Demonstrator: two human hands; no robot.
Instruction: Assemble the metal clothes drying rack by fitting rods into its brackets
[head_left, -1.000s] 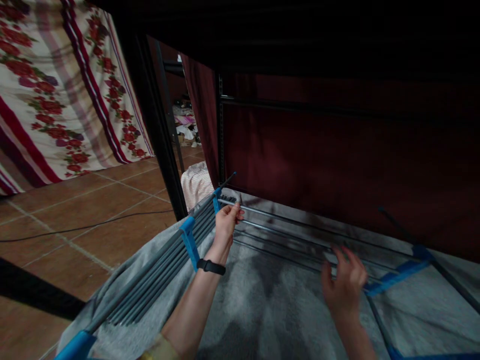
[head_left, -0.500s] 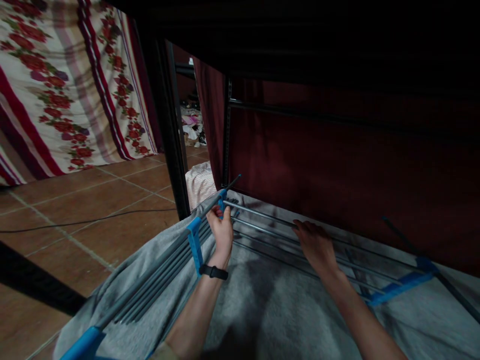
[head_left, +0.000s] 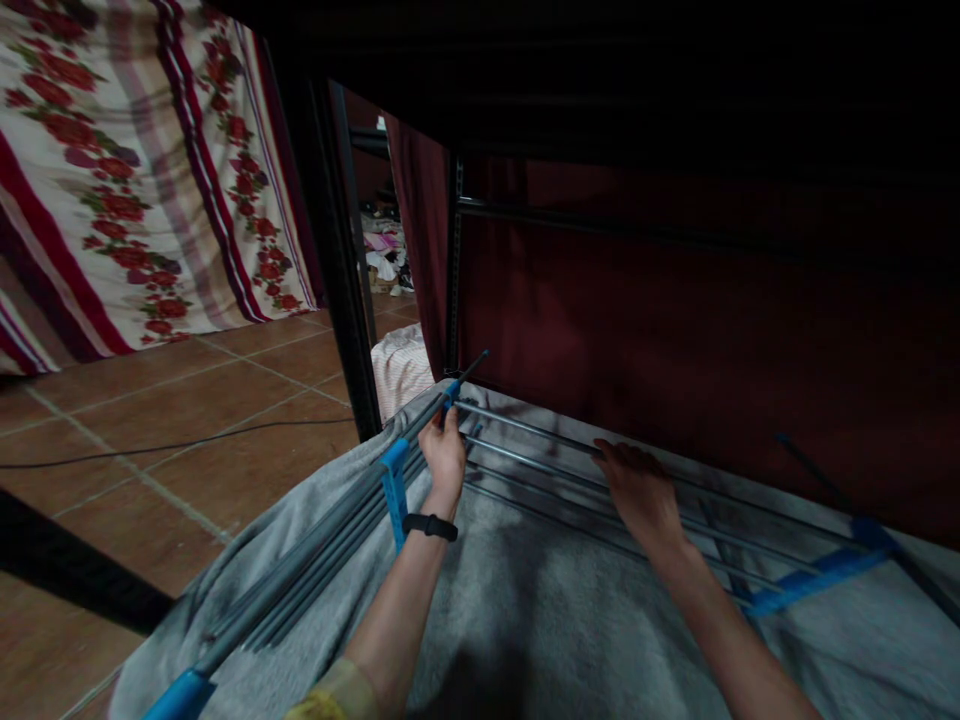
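A folded drying rack of grey metal rods [head_left: 540, 470] with blue plastic brackets [head_left: 394, 480] lies on a grey blanket [head_left: 540, 610]. My left hand [head_left: 444, 452], with a black band on the wrist, is closed round the blue joint at the rack's far corner. My right hand [head_left: 637, 490] lies palm down on the grey rods further right, fingers curled over them. A bundle of grey rods [head_left: 315, 560] runs from the corner toward the lower left.
A dark red fabric panel [head_left: 675, 330] on a black frame stands just behind the rack. A black post [head_left: 341, 260] rises at the left. Brown floor tiles [head_left: 187, 420] with a black cable and a flowered cloth [head_left: 112, 180] lie to the left.
My right hand has moved left and forward along the rods and now rests on them. My left hand has shifted slightly up the corner joint.
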